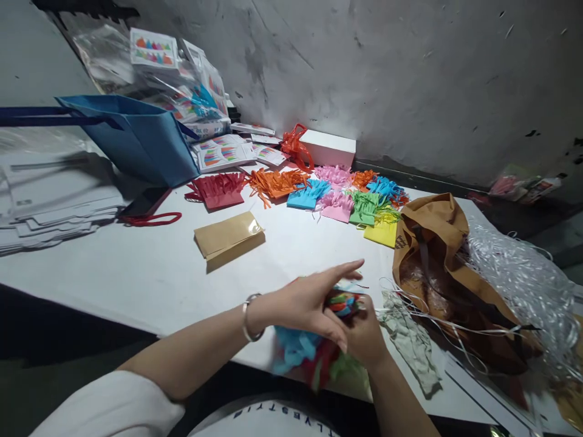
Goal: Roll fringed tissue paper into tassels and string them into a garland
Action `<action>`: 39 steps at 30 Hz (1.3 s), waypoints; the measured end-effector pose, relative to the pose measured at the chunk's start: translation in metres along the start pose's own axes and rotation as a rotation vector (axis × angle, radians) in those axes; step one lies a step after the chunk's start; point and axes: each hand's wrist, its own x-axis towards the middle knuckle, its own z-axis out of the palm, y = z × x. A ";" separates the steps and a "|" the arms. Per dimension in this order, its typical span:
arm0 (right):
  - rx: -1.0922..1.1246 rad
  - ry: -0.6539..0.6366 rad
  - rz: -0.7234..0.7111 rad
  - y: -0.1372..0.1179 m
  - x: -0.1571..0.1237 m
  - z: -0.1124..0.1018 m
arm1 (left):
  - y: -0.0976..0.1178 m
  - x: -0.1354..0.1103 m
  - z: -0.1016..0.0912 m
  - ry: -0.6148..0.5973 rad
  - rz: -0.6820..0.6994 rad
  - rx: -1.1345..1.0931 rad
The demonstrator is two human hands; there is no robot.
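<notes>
A scuffed grey wall [410, 79] spans 11 to 2 o'clock behind a white table [150, 285], with a paler wall [27, 54] at 10 and dark shadow [59, 328] at 8 o'clock.

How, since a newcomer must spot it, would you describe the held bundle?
At the white table, near edge, follow the bracelet to the left hand. Beside it, the right hand holds the bundle, whose blue, red and green strips set it apart from the yellow stack beyond.

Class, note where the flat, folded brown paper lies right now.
In the head view, the folded brown paper lies left of centre on the white table, below the red fringed paper and up-left of the left hand.
</notes>
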 end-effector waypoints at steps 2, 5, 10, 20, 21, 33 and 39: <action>0.079 0.030 0.038 -0.010 -0.002 0.001 | -0.018 0.001 0.019 0.022 -0.031 -0.321; 0.063 0.138 0.050 -0.017 -0.002 0.001 | -0.040 -0.002 0.041 0.136 -0.105 -0.583; -0.301 0.283 -0.167 -0.006 0.004 0.004 | -0.057 -0.006 0.064 0.316 -0.094 -0.779; -0.380 0.395 -0.186 0.006 0.010 0.021 | -0.052 -0.014 0.072 0.332 -0.241 -0.813; -0.353 0.369 -0.168 0.003 0.011 0.019 | -0.049 -0.014 0.068 0.314 -0.231 -0.776; -0.428 0.370 -0.148 0.010 0.007 0.014 | -0.070 -0.025 0.066 0.187 -0.424 -0.967; -0.298 0.310 -0.230 0.003 0.003 0.004 | -0.081 -0.036 0.029 -0.033 -0.490 -0.988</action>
